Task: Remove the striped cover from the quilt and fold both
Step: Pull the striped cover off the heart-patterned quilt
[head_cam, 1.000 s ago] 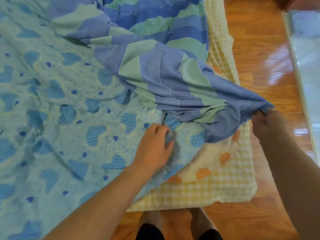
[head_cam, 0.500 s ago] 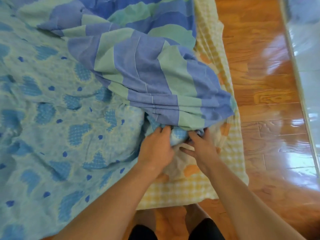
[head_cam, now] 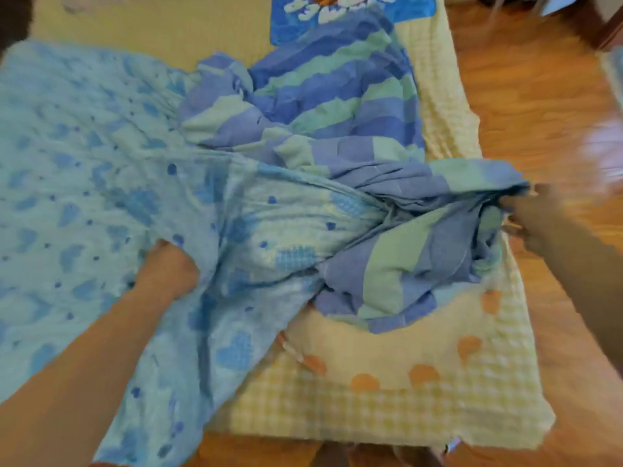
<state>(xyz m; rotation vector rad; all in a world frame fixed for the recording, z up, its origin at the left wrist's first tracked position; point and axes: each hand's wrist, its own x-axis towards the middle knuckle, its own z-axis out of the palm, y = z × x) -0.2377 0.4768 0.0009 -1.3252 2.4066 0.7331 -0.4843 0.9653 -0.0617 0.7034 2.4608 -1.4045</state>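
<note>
Your left hand [head_cam: 168,267] is half buried in the pale blue quilt printed with darker blue hearts and dots [head_cam: 84,197]; its fingers curl down into a bunched fold of the fabric and grip it, with the fingertips hidden under the cloth. Your right hand [head_cam: 532,219] is smeared by motion at the right side of the bed, so the fingers are hard to make out, but they appear to be closed on the edge of the blue-and-green striped cotton cover [head_cam: 337,106], which is drawn taut toward that hand. The cover lies crumpled across the middle and upper right of the bed, and a twisted length of quilt runs into its folds, so part of the quilt looks to be inside the cover; how much is hidden. The quilt spreads over the left half of the bed and is cut off at the left and bottom frame edges. Beneath both lies a yellow checked bed sheet with orange shapes [head_cam: 387,409], bare along the near right corner. A bright blue cartoon-print pillow [head_cam: 293,21] is cropped by the top edge. Glossy wooden floorboards [head_cam: 526,96] run along the right of the bed beside your right arm, and a blurred pale pink object [head_cam: 603,146] sits at the far right edge.
</note>
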